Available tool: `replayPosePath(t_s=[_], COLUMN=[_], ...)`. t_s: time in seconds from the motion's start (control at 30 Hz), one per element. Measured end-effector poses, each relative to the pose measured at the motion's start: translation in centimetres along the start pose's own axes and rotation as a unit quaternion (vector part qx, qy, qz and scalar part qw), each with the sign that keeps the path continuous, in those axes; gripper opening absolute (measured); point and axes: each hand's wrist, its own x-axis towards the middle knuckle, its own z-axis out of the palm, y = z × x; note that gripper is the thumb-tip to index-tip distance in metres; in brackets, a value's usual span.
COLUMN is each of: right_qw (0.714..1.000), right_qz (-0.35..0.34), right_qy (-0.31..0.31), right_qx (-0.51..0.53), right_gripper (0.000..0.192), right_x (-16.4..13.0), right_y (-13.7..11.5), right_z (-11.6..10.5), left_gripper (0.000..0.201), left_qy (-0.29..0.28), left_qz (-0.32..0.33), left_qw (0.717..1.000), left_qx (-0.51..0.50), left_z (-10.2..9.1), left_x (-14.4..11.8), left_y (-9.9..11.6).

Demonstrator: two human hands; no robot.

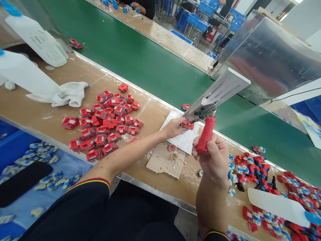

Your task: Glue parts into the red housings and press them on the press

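My left hand (173,128) pinches a small red plastic part (188,126) at the foot of a metal toggle press (218,92). My right hand (214,157) is wrapped around the press's red ribbed handle (207,134), which stands nearly upright and slightly tilted. A white sheet (175,135) lies under the press. In front of it, a piece of cardboard (160,162) bears small clear cups (172,148) and cotton swabs (179,160). The contact between press tip and red part is too small to make out.
Red and grey parts (110,124) are heaped left, beside a white cloth (70,93) and white bottles (37,36). Assembled red, white and blue pieces (250,167) lie right, near another bottle (278,204). A green conveyor belt (140,57) runs behind. A blue bin (15,144) stands lower left.
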Motion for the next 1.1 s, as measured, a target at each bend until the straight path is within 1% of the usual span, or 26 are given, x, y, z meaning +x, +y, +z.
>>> replayPosePath(t_s=[0.1,0.2,0.4,0.63,0.8,0.9,0.97,1.03,1.1], right_qw=[1.0,1.0,0.999,0.999,0.998,0.997,0.995,0.991,0.982], right_qz=[0.005,-0.001,-0.017,-0.02,-0.025,-0.042,-0.051,-0.056,-0.06], right_qy=[-0.014,-0.014,-0.038,-0.032,-0.037,-0.034,-0.034,-0.033,-0.031], right_qx=[-0.012,-0.015,-0.016,-0.023,-0.048,-0.059,-0.078,-0.12,-0.176], right_gripper=[0.056,0.055,0.048,0.048,0.048,0.048,0.047,0.046,0.046], right_x=[0.0,0.0,-0.2,-0.2,-0.2,-0.2,-0.2,0.0,0.3], right_y=[0.4,0.7,0.2,0.0,1.1,1.7,1.8,2.1,3.1], right_z=[-0.2,-0.5,-0.9,-0.8,-1.2,-1.7,-2.0,-2.0,-2.0], left_gripper=[0.012,0.012,0.021,0.015,0.014,0.015,0.016,0.016,0.017], left_qy=[-0.007,-0.011,-0.017,-0.017,-0.021,-0.028,-0.033,-0.039,-0.046], left_qz=[0.005,0.007,0.008,0.0,-0.002,-0.002,-0.002,0.0,0.002], left_qw=[1.0,1.0,1.0,1.0,1.0,1.0,0.999,0.999,0.999], left_qx=[-0.004,-0.008,-0.01,-0.002,-0.002,-0.002,0.002,0.006,0.011], left_z=[-0.1,-0.2,-0.2,-0.4,-0.4,-0.4,-0.5,-0.6,-0.7], left_x=[0.1,0.1,0.2,0.2,0.2,0.3,0.4,0.4,0.3], left_y=[0.0,-0.1,-0.4,-0.4,-0.4,-0.5,-0.5,-0.6,-0.7])
